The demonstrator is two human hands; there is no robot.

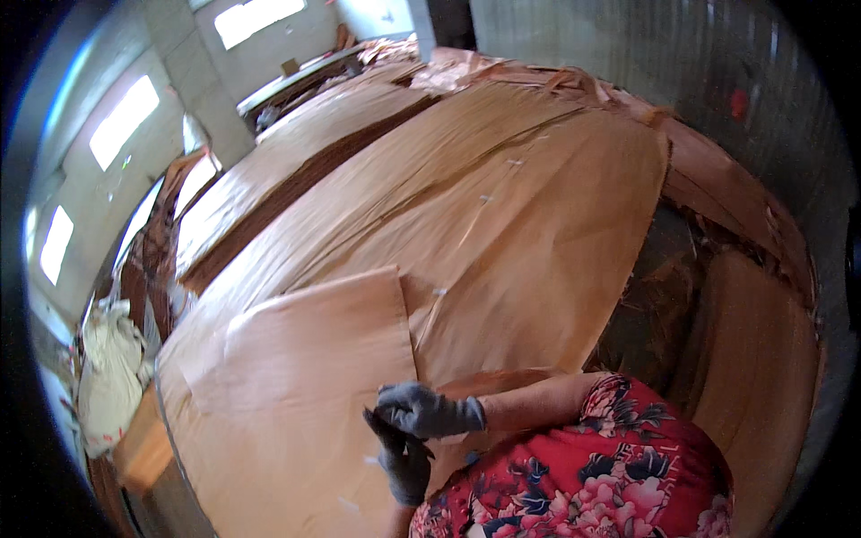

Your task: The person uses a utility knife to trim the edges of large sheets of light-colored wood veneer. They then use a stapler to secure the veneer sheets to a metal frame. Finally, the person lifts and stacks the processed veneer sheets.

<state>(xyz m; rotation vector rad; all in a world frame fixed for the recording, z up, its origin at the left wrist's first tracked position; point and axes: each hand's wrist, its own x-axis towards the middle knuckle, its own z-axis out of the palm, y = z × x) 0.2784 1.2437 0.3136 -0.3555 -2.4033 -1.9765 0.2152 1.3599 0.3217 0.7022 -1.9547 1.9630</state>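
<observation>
Both my hands wear grey gloves and meet at the near edge of a large stack of wood veneer sheets (538, 251). My right hand (421, 411) is closed, its fingers curled at the fingertips of my left hand (404, 462). My left hand sits just below, fingers bent up toward the right; whatever lies between the two is hidden. Beside them, to the left, a smaller rectangular piece of veneer (314, 345) rests flat on top of the stack. Small pale patches mark the long top sheet, which has creases and a lengthwise split.
Another veneer stack (269, 175) stands beyond, across a dark gap. More veneer (753, 350) lies at the right, with torn scraps (556, 81) along the far end. A white sack (109, 377) stands at the left. A grey corrugated wall (628, 45) bounds the far right.
</observation>
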